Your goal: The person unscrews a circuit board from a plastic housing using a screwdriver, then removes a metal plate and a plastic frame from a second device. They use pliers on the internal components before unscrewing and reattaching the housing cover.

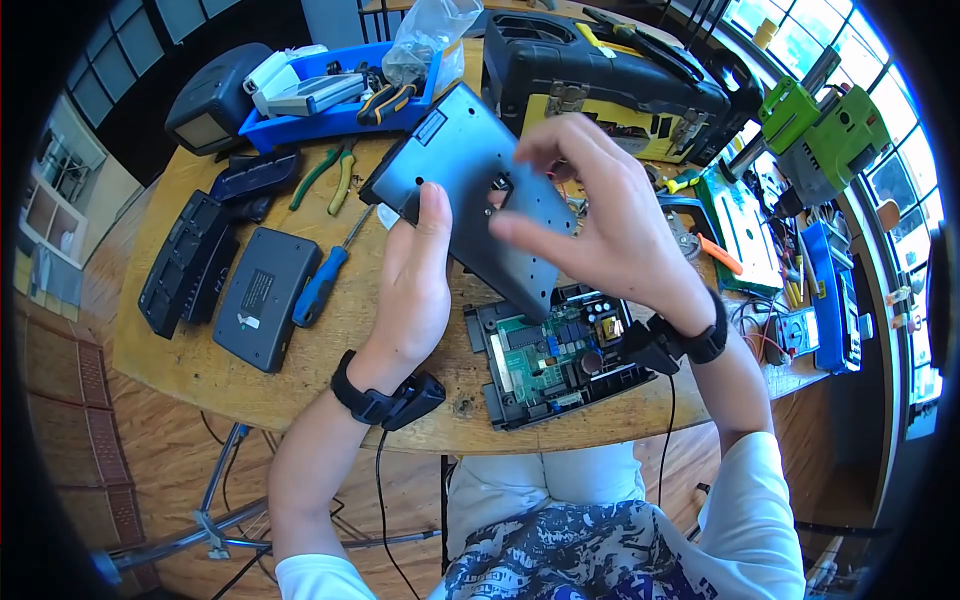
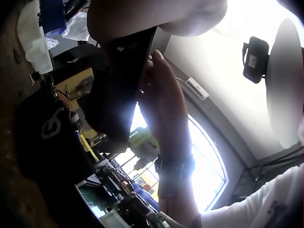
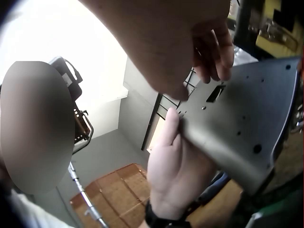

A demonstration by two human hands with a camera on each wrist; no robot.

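Note:
My left hand [image 1: 413, 290] holds a dark metal cover panel [image 1: 468, 150] tilted up over the table, thumb along its near edge and the other fingers hidden behind it. The panel has small screw holes and a rectangular slot. Over its right part hovers my right hand [image 1: 625, 215], slightly blurred, thumb and fingers spread apart with nothing between them. In the right wrist view those fingertips [image 3: 223, 73] hang just above the slot in the panel [image 3: 266, 114]. Below the panel lies an opened black housing with a green circuit board [image 1: 535, 350].
Left on the table are a grey-black flat case [image 1: 262, 300], a blue screwdriver [image 1: 322, 285], black plastic parts [image 1: 185, 260] and green-yellow pliers [image 1: 341, 183]. A blue bin [image 1: 345, 120] and a toolbox [image 1: 610, 85] stand behind. A green drill press [image 1: 825, 140] stands at right.

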